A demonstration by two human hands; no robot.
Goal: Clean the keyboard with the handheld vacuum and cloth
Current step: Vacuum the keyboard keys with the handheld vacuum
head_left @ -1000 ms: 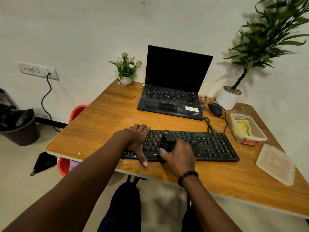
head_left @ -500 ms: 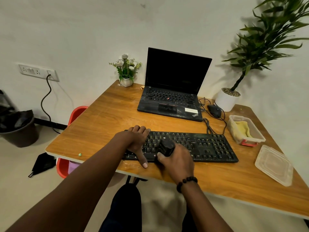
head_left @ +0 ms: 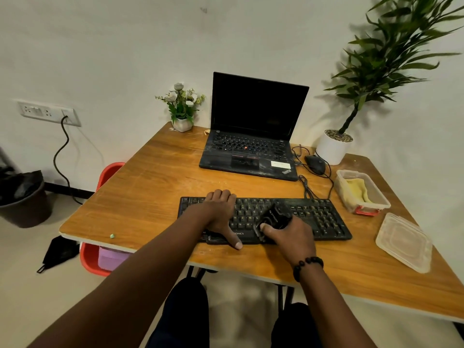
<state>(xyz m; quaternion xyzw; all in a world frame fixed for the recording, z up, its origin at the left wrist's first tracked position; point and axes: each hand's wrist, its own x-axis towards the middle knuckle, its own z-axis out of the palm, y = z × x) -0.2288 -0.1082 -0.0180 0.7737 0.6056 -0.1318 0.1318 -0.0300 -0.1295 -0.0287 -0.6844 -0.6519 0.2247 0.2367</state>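
Black plastic fills the right hand (head_left: 292, 238): its fingers (head_left: 266, 226) are curled round the handheld vacuum (head_left: 273, 217), which is tilted with its lower end on the keys near the middle of the keyboard (head_left: 324, 219). The left hand (head_left: 218, 214) is laid flat on the left part of the keyboard, fingers relaxed, thumb stretched over the front edge, nothing gripped.

The vacuum is judged to be small, rigid and light, easily held round its body with one hand. The keyboard is judged stiff but light enough to slide, so it is best steadied by a flat palm. It lies along the front of the wooden tabletop (head_left: 155, 182), directly beneath both hands.

The cloth (head_left: 357, 190), yellow and probably soft and limp, is folded inside a clear plastic box (head_left: 376, 205) to the right, well apart from both hands. A loose lid (head_left: 403, 243) lies near it. Behind the keyboard an open laptop (head_left: 253, 131) and a mouse (head_left: 315, 164) are seen.
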